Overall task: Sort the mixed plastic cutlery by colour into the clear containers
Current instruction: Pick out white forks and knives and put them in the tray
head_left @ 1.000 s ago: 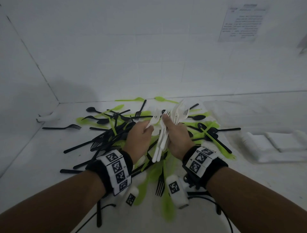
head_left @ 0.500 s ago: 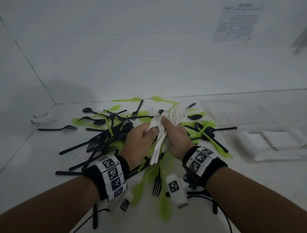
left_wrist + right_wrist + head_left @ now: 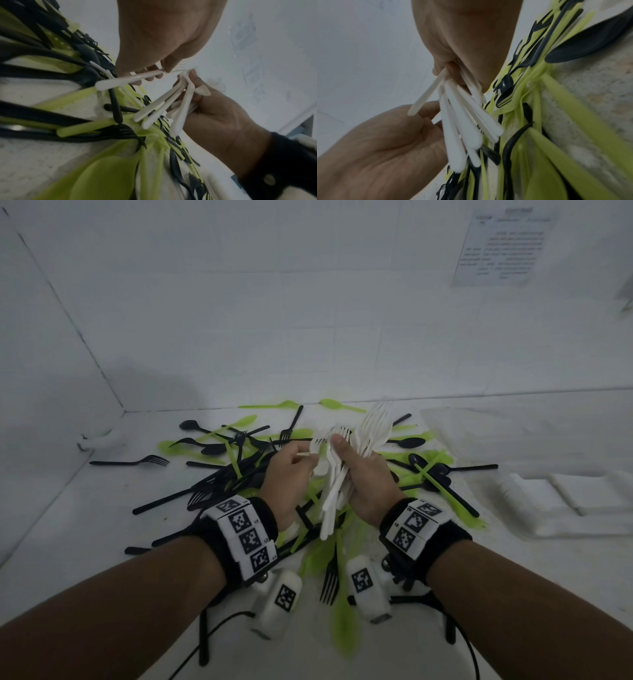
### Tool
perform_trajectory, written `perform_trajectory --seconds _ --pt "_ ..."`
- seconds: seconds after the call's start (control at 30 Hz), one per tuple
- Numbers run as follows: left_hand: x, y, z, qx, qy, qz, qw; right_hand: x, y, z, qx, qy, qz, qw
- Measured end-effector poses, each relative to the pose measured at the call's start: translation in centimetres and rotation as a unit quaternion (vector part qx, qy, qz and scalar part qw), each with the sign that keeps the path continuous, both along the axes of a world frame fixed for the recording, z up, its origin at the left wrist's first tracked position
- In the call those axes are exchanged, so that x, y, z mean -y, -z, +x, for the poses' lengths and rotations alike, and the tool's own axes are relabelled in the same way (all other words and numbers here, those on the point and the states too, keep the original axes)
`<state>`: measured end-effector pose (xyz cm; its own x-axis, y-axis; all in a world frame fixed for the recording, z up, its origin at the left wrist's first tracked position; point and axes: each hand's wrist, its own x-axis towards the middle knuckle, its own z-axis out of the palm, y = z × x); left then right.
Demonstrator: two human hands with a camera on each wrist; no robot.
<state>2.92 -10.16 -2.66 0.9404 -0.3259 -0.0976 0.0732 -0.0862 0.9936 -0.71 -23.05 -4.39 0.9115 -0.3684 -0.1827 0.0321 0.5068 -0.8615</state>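
Note:
Over a mixed pile of black cutlery (image 3: pixel 219 481) and green cutlery (image 3: pixel 442 491) on the white table, my right hand (image 3: pixel 356 463) grips a fanned bundle of white cutlery (image 3: pixel 337 491), fork heads pointing up and away. The thumb lies across the bundle. My left hand (image 3: pixel 303 455) pinches a single white fork (image 3: pixel 317 441) right beside the bundle. In the left wrist view the white fork (image 3: pixel 128 81) is in my left hand (image 3: pixel 163 40), and the bundle (image 3: pixel 161 108) is in the right hand (image 3: pixel 214 115). The right wrist view shows the bundle's (image 3: pixel 462 128) handles hanging below my right hand (image 3: pixel 467 40).
Pale clear containers (image 3: pixel 565 501) lie at the right of the table, with another faint one (image 3: pixel 479 433) behind. A lone black fork (image 3: pixel 137 462) lies at the left, near the corner walls. A paper sheet (image 3: pixel 500 248) hangs on the back wall.
My left hand has brought its white fork closer against the bundle in my right hand. Both hands stay over the pile.

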Motion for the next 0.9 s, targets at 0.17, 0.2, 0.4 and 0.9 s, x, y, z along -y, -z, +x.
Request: perform_trajectory --seconds 0.17,0.2,0.4,0.9 --pt "0.3 -1.0 -0.8 -0.093 0.069 -0.094 0.989 -0.3 -0.1 -0.3 0.004 -0.007 -0.044 0.999" --pt "0.2 -1.0 -0.8 -0.101 0.079 -0.099 0.987 -0.3 -0.1 -0.4 -0.001 -0.016 -0.067 0.998" --pt "-0.5 -1.2 -0.7 -0.095 0.116 -0.079 0.986 -0.7 -0.7 -0.7 -0.010 -0.074 -0.066 0.995" --pt "-2.0 -0.8 -0.6 -0.053 0.084 -0.096 0.990 -1.3 -1.1 -1.2 -0.015 -0.103 -0.093 0.990"
